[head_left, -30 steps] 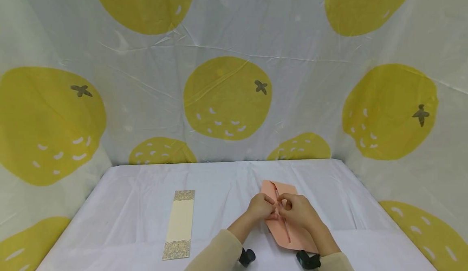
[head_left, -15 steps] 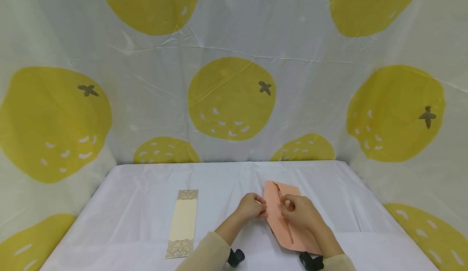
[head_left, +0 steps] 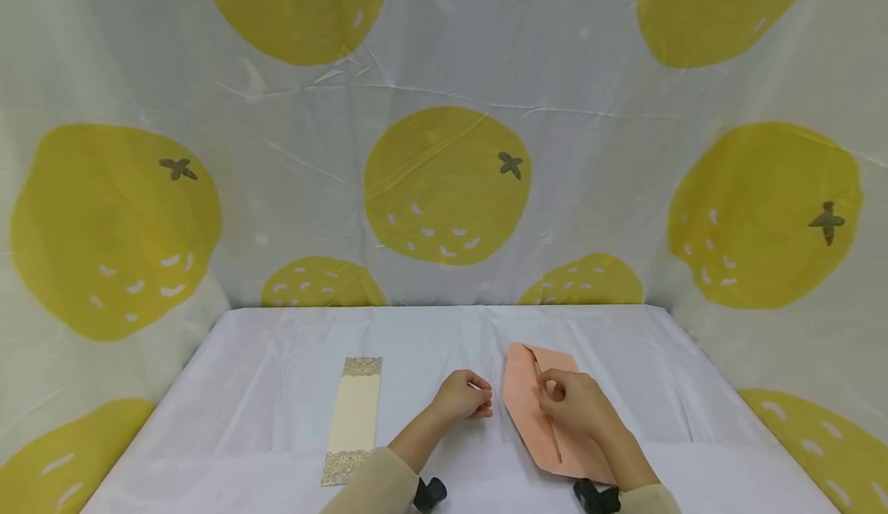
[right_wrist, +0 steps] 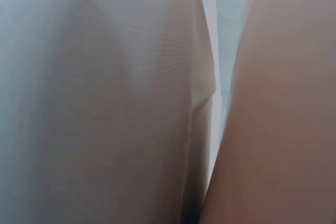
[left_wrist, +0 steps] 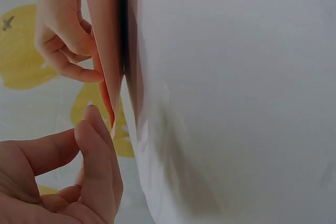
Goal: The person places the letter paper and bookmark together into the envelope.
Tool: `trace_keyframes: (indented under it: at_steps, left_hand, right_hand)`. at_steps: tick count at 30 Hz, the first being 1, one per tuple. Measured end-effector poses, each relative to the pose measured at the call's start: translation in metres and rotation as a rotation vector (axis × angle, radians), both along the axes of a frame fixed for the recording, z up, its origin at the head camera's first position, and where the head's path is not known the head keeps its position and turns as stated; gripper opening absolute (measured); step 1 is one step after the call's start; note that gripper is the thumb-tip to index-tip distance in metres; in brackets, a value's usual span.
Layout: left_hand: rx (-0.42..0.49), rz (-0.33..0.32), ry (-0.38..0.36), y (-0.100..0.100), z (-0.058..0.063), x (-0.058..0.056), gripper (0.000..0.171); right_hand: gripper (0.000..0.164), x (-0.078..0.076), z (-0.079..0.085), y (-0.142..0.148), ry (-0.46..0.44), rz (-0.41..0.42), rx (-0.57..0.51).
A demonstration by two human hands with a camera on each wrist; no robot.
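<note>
Peach and probably quick to crease, the envelope wants my lightest touch, right fingers pinching it, left fingers relaxed, empty.

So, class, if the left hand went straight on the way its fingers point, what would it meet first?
Probably the pink envelope: in the head view, the left hand points at its side across a gap. Hand height is unclear, so it might pass above.
</note>
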State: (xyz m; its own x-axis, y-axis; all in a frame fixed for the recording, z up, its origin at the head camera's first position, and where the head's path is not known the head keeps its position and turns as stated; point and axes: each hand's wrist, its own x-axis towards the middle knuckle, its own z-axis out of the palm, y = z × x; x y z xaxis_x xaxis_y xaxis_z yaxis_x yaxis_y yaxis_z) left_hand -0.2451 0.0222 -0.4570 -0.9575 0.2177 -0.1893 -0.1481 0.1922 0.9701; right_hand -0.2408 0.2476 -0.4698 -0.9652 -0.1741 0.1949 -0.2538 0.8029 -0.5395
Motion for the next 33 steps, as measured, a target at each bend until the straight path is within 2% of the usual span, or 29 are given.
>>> trace_keyframes:
  at_steps: [10,17,23,33]
  left_hand:
    - [-0.027,-0.004,0.002,-0.016,-0.007,0.001,0.004]
    - [-0.009,0.027,0.003,-0.031,-0.011,0.002,0.005]
    - [-0.033,0.043,0.011,-0.048,-0.010,0.005,0.005]
    - [-0.021,0.056,0.031,-0.077,-0.009,0.004,0.010]
  right_hand:
    - [0.016,-0.002,-0.001,0.002,-0.021,-0.005,-0.002]
    - [0.017,-0.001,0.000,0.002,-0.016,-0.001,-0.003]
    - [0.016,0.000,0.002,0.000,-0.021,0.004,-0.012]
    - [0.015,0.001,0.002,-0.001,-0.015,0.008,-0.004]
